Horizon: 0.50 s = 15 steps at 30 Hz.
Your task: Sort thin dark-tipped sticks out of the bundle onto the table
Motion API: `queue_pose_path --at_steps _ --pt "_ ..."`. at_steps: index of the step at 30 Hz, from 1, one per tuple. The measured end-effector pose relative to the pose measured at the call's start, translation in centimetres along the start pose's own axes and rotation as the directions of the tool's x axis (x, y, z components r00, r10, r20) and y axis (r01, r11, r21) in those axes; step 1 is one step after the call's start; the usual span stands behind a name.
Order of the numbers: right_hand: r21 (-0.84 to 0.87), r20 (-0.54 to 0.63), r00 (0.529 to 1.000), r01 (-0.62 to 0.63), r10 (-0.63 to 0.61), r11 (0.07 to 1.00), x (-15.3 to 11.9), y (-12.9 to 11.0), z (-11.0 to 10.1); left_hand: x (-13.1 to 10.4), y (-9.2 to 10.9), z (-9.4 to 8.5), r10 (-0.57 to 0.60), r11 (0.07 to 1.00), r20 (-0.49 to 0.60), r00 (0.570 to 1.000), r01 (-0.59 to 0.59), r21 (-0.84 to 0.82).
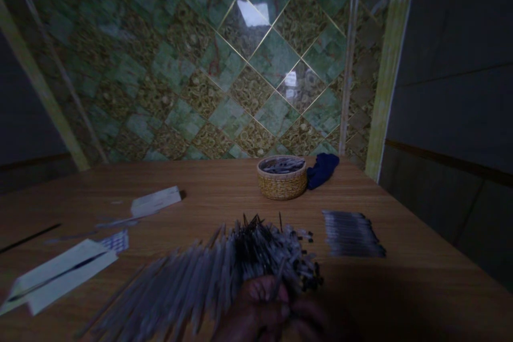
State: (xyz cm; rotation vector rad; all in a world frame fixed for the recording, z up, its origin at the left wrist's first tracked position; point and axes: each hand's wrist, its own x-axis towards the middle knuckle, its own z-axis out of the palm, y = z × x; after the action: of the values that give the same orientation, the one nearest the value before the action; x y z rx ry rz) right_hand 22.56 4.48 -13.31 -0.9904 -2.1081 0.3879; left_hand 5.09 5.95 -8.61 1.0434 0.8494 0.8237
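Note:
My left hand (254, 307) is at the bottom middle, its fingers closed round a slim, clear pen barrel (277, 280). Close against it, my right hand (310, 316) is dark and blurred; its fingers are pinched together, and what they hold does not show. Just beyond my hands lies a heap of black pen parts (254, 248) mixed with clear pieces. Small black-ended caps (310, 272) are scattered on its right side. Many long, pale pen barrels (176, 288) lie side by side to the left. A neat row of black-tipped pens (352, 234) rests at the right.
A round woven basket (281, 184) full of slim pieces stands at the back, with a dark blue cloth (323, 170) beside it. On the left lie a white box (156, 201), an opened pale carton (64, 275) and a thin black stick (30, 238). A tiled wall (248, 96) rises behind the table.

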Motion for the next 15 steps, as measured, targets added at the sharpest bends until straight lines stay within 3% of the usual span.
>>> queue_pose_path --at_steps 5,9,13,15 --pt "0.244 0.05 0.987 -0.161 0.153 0.956 0.1 0.4 0.2 -0.4 0.7 0.7 -0.017 0.999 -0.042 0.999 0.018 0.038" --pt "0.35 0.102 0.958 -0.286 0.267 0.892 0.5 -0.4 -1.1 -0.7 1.1 1.0 -0.042 0.998 -0.06 0.997 0.045 0.04" --pt "0.447 0.175 0.924 -0.382 0.34 0.809 1.2 -0.7 -2.8 -0.7 0.6 1.0 0.048 0.992 -0.076 0.996 -0.039 0.119" --pt "0.495 0.157 0.915 -0.399 0.372 0.772 1.5 -0.4 -3.4 -0.6 0.3 0.9 0.098 0.975 -0.084 0.992 -0.079 0.21"
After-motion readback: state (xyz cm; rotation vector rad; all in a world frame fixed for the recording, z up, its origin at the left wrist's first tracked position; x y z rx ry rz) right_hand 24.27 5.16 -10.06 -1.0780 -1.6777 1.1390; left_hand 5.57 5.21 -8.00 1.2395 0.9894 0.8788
